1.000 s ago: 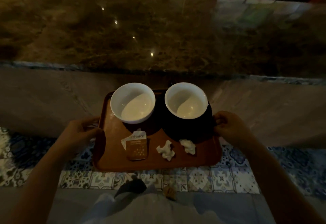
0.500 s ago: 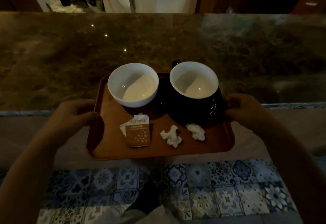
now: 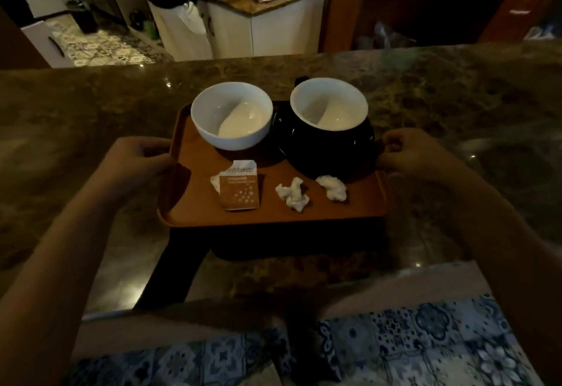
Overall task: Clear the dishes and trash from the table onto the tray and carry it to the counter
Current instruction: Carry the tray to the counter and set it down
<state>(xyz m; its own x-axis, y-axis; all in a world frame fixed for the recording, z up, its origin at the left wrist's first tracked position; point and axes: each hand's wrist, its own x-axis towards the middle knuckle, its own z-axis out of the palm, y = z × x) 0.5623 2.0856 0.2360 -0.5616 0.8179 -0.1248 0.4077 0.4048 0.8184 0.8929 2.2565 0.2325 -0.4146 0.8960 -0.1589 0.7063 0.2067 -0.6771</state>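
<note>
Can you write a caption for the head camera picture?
Two hands hold a tray of cups and trash over the counter.

Brown tray (image 3: pixel 194 172); white bowl (image 3: pixel 231 118); black cup (image 3: pixel 328 148); mottled brown counter (image 3: pixel 91 118).

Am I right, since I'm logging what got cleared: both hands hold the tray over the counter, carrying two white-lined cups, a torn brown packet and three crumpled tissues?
Not quite. The head view shows two crumpled tissues, not three. The rest holds: left hand and right hand grip the tray above the counter, with two cups and the torn packet.
</note>
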